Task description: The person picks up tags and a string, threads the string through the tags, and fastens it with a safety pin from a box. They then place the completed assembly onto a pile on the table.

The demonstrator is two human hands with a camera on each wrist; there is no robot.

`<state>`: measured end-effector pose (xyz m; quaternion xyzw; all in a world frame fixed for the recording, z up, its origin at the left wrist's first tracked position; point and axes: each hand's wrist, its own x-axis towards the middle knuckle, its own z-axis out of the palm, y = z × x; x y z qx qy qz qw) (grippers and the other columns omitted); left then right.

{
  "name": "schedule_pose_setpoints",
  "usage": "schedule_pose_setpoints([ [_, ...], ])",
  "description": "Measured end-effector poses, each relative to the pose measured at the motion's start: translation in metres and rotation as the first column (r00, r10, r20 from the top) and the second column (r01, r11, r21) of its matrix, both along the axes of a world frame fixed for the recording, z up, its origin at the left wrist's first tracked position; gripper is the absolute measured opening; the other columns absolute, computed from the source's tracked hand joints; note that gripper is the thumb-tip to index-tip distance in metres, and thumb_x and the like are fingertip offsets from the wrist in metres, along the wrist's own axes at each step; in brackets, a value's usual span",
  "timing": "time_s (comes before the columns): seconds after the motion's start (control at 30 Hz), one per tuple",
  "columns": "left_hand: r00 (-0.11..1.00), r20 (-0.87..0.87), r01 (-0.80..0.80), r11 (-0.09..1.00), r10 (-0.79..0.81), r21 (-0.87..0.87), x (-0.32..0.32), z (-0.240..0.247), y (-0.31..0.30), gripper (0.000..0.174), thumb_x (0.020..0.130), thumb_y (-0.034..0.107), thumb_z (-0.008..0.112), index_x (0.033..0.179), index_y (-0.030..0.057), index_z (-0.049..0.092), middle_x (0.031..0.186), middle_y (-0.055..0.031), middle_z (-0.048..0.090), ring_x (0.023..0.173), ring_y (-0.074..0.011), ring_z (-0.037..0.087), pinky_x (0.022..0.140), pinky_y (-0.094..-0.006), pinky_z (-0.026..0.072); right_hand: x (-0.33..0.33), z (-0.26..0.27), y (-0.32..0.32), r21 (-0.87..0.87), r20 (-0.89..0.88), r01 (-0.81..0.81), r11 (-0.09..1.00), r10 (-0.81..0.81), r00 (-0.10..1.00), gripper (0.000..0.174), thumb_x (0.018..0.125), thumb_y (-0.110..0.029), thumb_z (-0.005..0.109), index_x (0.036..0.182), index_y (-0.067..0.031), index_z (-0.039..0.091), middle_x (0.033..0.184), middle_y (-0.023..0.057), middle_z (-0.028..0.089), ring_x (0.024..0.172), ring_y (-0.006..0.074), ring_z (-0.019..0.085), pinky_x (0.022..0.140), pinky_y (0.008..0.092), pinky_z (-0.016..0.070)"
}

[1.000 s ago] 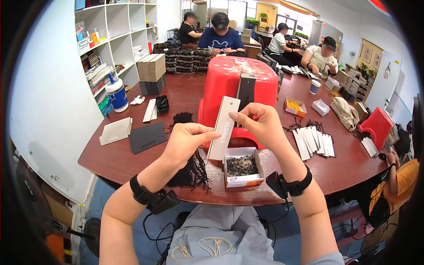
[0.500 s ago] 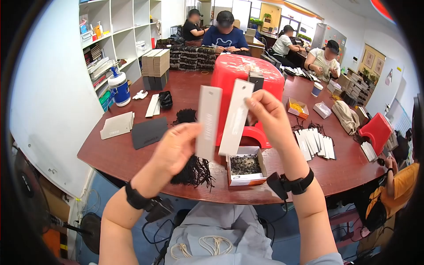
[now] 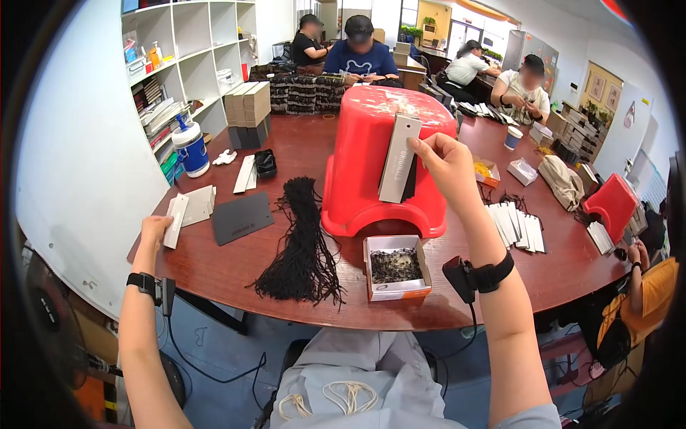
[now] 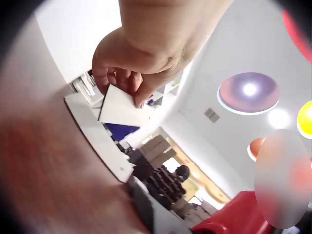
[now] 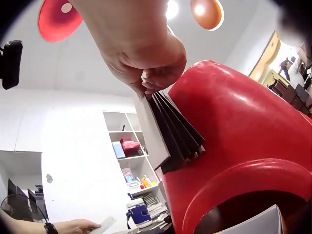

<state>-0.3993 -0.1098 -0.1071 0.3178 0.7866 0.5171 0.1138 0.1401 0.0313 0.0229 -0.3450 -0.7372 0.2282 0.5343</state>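
Note:
My left hand [image 3: 155, 232] reaches out to the table's left edge and pinches a white tag [image 3: 175, 222], held just by a stack of white tags [image 3: 196, 205]. In the left wrist view the fingers [image 4: 127, 84] pinch that white tag [image 4: 124, 108] above the stack [image 4: 100, 139]. My right hand [image 3: 444, 163] is raised in front of an upturned red stool [image 3: 357, 164] and pinches a white "ORIGINALS" tag [image 3: 400, 159] with black tags behind it. The right wrist view shows this tag bundle [image 5: 168, 131] fanned beside the red stool [image 5: 243, 146].
A bundle of black cords [image 3: 304, 243], an open box of small dark pieces [image 3: 395, 267] and a black card [image 3: 241, 218] lie near me. White tags [image 3: 511, 227] are fanned at the right. A blue-and-white bottle [image 3: 191, 150], shelves and other seated people are farther off.
My left hand has swung from the middle out to the left table edge, carrying one white tag. My right hand keeps the other tag and has moved up and right, against the stool.

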Motion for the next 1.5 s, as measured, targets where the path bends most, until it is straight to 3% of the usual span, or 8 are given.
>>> schedule_pose_setpoints([
  [0.17,0.996,-0.062,-0.077,0.98,0.067,-0.185,-0.011,-0.004,0.007,0.019,0.065,0.017,0.065,0.063,-0.0011,0.059,0.054,-0.0063,0.055,0.046,-0.0169,0.05,0.044,-0.0293,0.0396,0.002,-0.001,0.002,0.013,-0.031,-0.01,1.0,0.01,0.999,0.029,0.075,-0.024,0.062,0.062,0.0009,0.053,0.051,-0.0018,0.047,0.049,0.0034,0.038,0.045,0.0214,0.033],
  [0.27,0.871,-0.491,-0.201,0.905,-0.01,-0.374,0.009,0.018,0.01,0.019,0.063,0.018,0.065,0.066,-0.0003,0.06,0.059,-0.0118,0.058,0.049,-0.0267,0.054,0.049,-0.036,0.0438,0.005,-0.006,0.007,-0.034,-0.034,-0.035,0.999,0.034,0.999,0.029,0.074,-0.023,0.062,0.061,0.0008,0.053,0.051,-0.0018,0.048,0.049,0.0035,0.038,0.045,0.0211,0.0331],
  [0.43,0.414,-0.908,-0.387,0.891,-0.062,-0.238,0.075,0.049,0.031,0.024,0.062,0.02,0.065,0.076,0.0013,0.058,0.083,-0.013,0.053,0.084,-0.0285,0.051,0.069,-0.0382,0.045,0.005,-0.003,0.012,-0.054,-0.005,0.038,0.998,-0.039,0.999,0.034,0.072,-0.027,0.063,0.056,0.0006,0.051,0.048,-0.0006,0.047,0.047,0.0041,0.038,0.044,0.0223,0.0342],
  [0.63,0.497,-0.863,0.189,0.982,-0.094,0.001,0.195,0.091,0.049,0.019,0.065,0.016,0.063,0.076,0.0031,0.056,0.082,-0.0104,0.05,0.083,-0.0271,0.048,0.073,-0.0353,0.0401,0.012,-0.005,-0.005,-0.096,0.163,0.143,0.985,-0.126,0.979,0.037,0.073,-0.028,0.063,0.052,-0.0005,0.05,0.046,-0.0012,0.044,0.045,0.0034,0.036,0.041,0.0214,0.0306],
  [0.87,0.392,-0.839,0.717,0.697,-0.377,0.022,0.317,0.085,-0.007,0.011,0.066,0.005,0.061,0.075,0.0019,0.057,0.081,-0.0078,0.054,0.08,-0.0252,0.05,0.072,-0.0331,0.0402,0.037,-0.052,-0.05,-0.195,0.307,-0.077,0.978,0.135,0.942,0.02,0.071,-0.015,0.063,0.063,0.0027,0.055,0.049,0.0027,0.048,0.046,0.0054,0.041,0.043,0.0221,0.0343],
  [1.0,0.264,-0.765,0.827,0.547,-0.587,-0.134,0.325,0.049,0.0,0.014,0.065,-0.004,0.056,0.078,0.002,0.057,0.081,-0.0076,0.054,0.08,-0.0245,0.051,0.071,-0.0321,0.0408,0.043,-0.077,-0.07,-0.219,0.527,-0.119,0.968,0.22,0.821,0.01,0.067,-0.008,0.062,0.072,-0.0007,0.058,0.06,0.0073,0.054,0.052,0.0152,0.05,0.051,0.026,0.0405],
  [1.3,-0.064,-0.649,0.861,0.287,-0.758,-0.42,0.332,0.039,0.017,0.018,0.063,-0.001,0.054,0.08,0.0045,0.057,0.091,-0.006,0.052,0.088,-0.0237,0.047,0.073,-0.0323,0.042,0.043,-0.084,-0.083,-0.247,0.464,-0.145,0.958,0.249,0.85,0.011,0.068,-0.009,0.061,0.074,0.0001,0.058,0.061,0.0102,0.053,0.052,0.0174,0.051,0.051,0.0278,0.0406],
  [1.5,-0.042,-0.528,0.83,0.265,-0.848,-0.49,0.339,0.037,0.016,0.009,0.064,0.002,0.057,0.072,0.0033,0.054,0.09,-0.0058,0.051,0.088,-0.0234,0.047,0.074,-0.0326,0.0412,0.046,-0.082,-0.086,-0.233,0.436,-0.144,0.962,0.235,0.869,0.011,0.07,-0.01,0.061,0.074,0.0007,0.058,0.06,0.0105,0.052,0.051,0.0173,0.051,0.05,0.0277,0.0403],
])
